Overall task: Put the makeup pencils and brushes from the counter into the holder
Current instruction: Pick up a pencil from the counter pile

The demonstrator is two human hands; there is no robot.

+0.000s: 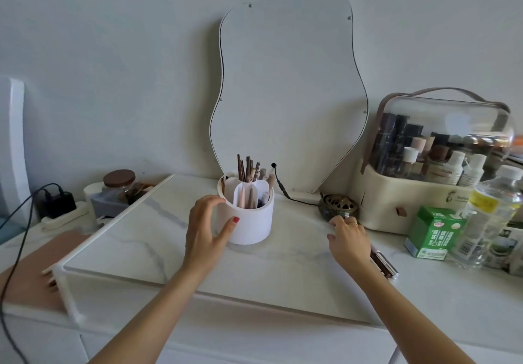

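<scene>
A white round holder (249,219) with inner dividers stands mid-counter in front of the mirror. Several brown makeup pencils and brushes (248,169) stick up out of it. My left hand (208,227) wraps the holder's left side, thumb on its front wall and fingers at the rim. My right hand (348,239) rests palm down on the marble counter (158,239) to the right, fingers curled near a brass burner. A dark brush or pencil with a silver end (385,264) lies on the counter, partly hidden under my right wrist.
A wavy mirror (288,89) leans on the wall behind the holder, with a black cable (283,188) beside it. At right stand a brass incense burner (338,205), a clear-lidded cosmetics case (424,165), a green carton (433,232) and a clear bottle (492,216). A jar (119,182) and charger (58,201) sit left.
</scene>
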